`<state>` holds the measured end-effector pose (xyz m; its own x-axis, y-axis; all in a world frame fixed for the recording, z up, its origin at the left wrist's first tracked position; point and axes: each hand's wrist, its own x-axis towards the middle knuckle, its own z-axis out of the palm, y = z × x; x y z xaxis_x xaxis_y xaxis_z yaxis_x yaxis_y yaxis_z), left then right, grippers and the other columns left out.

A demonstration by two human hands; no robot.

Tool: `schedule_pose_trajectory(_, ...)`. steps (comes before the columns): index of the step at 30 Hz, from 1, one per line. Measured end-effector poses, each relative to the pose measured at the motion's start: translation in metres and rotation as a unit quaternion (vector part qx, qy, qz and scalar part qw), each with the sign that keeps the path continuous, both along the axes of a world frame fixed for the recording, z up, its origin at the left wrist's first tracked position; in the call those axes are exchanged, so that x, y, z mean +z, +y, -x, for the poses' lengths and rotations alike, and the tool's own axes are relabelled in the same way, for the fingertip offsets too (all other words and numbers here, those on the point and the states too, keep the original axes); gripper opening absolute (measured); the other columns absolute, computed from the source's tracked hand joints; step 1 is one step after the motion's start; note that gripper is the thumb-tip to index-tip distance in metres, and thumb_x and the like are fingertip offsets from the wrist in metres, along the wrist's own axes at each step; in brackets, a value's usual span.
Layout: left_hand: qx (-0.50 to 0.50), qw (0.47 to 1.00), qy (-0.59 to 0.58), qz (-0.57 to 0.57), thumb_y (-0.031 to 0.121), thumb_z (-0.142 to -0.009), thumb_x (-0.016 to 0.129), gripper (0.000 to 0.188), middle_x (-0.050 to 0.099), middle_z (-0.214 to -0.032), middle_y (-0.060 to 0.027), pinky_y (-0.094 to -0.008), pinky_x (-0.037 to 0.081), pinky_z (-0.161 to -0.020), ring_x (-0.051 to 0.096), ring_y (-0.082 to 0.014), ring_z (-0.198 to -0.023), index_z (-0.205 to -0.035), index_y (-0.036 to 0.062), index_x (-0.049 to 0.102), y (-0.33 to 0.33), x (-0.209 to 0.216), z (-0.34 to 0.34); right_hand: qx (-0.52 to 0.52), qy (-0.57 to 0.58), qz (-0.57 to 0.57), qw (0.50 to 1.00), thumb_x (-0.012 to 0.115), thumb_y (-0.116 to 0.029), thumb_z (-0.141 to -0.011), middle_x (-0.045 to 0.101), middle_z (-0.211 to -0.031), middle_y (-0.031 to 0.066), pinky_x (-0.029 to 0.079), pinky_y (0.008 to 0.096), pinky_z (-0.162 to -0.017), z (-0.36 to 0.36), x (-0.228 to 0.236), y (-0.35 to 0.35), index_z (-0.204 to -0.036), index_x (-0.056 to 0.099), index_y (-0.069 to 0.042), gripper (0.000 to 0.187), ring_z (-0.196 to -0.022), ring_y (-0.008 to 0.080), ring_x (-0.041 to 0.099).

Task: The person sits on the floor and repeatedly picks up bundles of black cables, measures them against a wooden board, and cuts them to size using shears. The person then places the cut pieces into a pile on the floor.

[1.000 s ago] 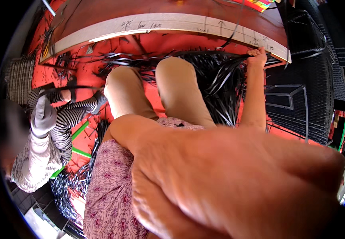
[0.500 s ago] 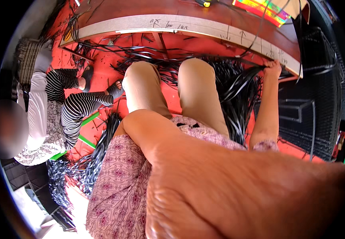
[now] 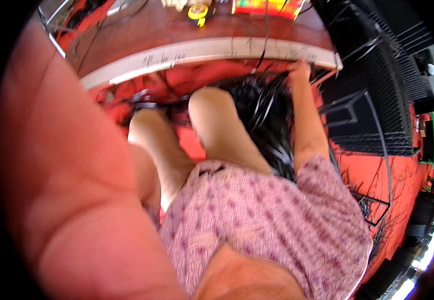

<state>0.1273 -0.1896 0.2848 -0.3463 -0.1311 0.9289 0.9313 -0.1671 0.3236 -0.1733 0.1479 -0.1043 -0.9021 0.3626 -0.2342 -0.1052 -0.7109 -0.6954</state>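
My left hand [image 3: 87, 200] is raised very close to the camera and fills the left side of the view. Its creased skin shows large and blurred, and its fingers cannot be made out. At the right end of the table's pale front edge [image 3: 177, 57], my right hand [image 3: 299, 70] is closed around the upper ends of a bundle of black flat strips [image 3: 272, 100]. The strips hang down beside my right knee into a dark heap. Motion blurs the fingers of that hand.
On the brown tabletop [image 3: 162, 25] lie a yellow tape measure [image 3: 198, 12] and a bright red-yellow package [image 3: 269, 7]. Black woven panels [image 3: 367, 115] stand to the right, with a small black metal frame [image 3: 374, 210] on the red floor [image 3: 364, 172].
The view has swung to the right, and the seated person at the left is out of sight. My left hand has moved from the lower right to the left side. My right hand stays at the table edge.
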Motion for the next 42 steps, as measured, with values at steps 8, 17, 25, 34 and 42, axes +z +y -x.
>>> schedule_pose_trajectory(8, -0.026, 0.999, -0.013, -0.045, 0.044, -0.073, 0.07, 0.065, 0.048, -0.128, -0.0107, -0.0464, 0.037, -0.094, 0.044, -0.0288, -0.119, -0.123, 0.0071, 0.049, -0.009, -0.027, 0.004, -0.005, -0.11, 0.049, 0.993, 0.049, -0.029, -0.094, 0.021, -0.048, -0.0027, 0.023, 0.0315, -0.038, -0.005, 0.014, -0.005, -0.071, 0.037, -0.015, 0.03, -0.036, 0.0142, 0.021)
schedule_pose_trajectory(17, 0.017, 0.998, -0.01, -0.053, 0.033, -0.069, 0.078, 0.076, 0.047, -0.129, -0.0106, -0.0437, 0.035, -0.098, 0.043, -0.0281, -0.12, -0.13, 0.0057, 0.043, -0.018, -0.021, 0.012, 0.129, -0.013, 0.149, 0.98, 0.045, -0.026, -0.094, 0.024, -0.049, -0.0047, 0.023, 0.0284, -0.037, 0.017, -0.025, 0.026, -0.067, 0.037, -0.015, 0.03, -0.036, 0.0115, 0.024)
schedule_pose_trajectory(25, 0.273, 0.934, -0.155, 0.173, 0.027, -0.07, 0.08, 0.071, 0.051, -0.124, -0.0151, -0.0415, 0.039, -0.097, 0.048, -0.0315, -0.115, -0.129, 0.0029, 0.047, -0.073, -0.114, 0.051, 0.069, -0.06, -0.007, 0.996, 0.038, -0.03, -0.098, 0.021, -0.051, -0.0053, 0.023, 0.0278, -0.043, 0.002, -0.003, 0.013, -0.067, 0.033, -0.018, 0.033, -0.044, 0.0099, 0.024)
schedule_pose_trajectory(34, 0.436, 0.853, -0.082, 0.275, 0.021, -0.075, 0.074, 0.014, 0.063, -0.078, -0.0029, -0.0336, 0.047, -0.065, 0.061, -0.0204, -0.069, -0.077, 0.0092, 0.066, -0.095, -0.14, -0.02, 0.061, -0.078, -0.028, 0.995, 0.045, -0.034, -0.095, 0.026, -0.054, -0.0039, 0.026, 0.0266, -0.043, 0.024, -0.031, 0.045, -0.069, 0.036, -0.017, 0.032, -0.044, 0.0116, 0.026)
schedule_pose_trajectory(42, 0.569, 0.451, -0.057, 0.686, 0.016, -0.082, 0.058, 0.044, 0.055, -0.121, -0.0072, -0.0394, 0.033, -0.102, 0.044, -0.0207, -0.122, -0.125, 0.0084, 0.052, -0.178, -0.088, 0.002, 0.07, -0.075, -0.018, 0.995, 0.045, -0.022, -0.092, 0.024, -0.053, -0.0041, 0.022, 0.0278, -0.042, 0.028, -0.035, 0.049, -0.066, 0.034, -0.016, 0.029, -0.041, 0.0103, 0.024)
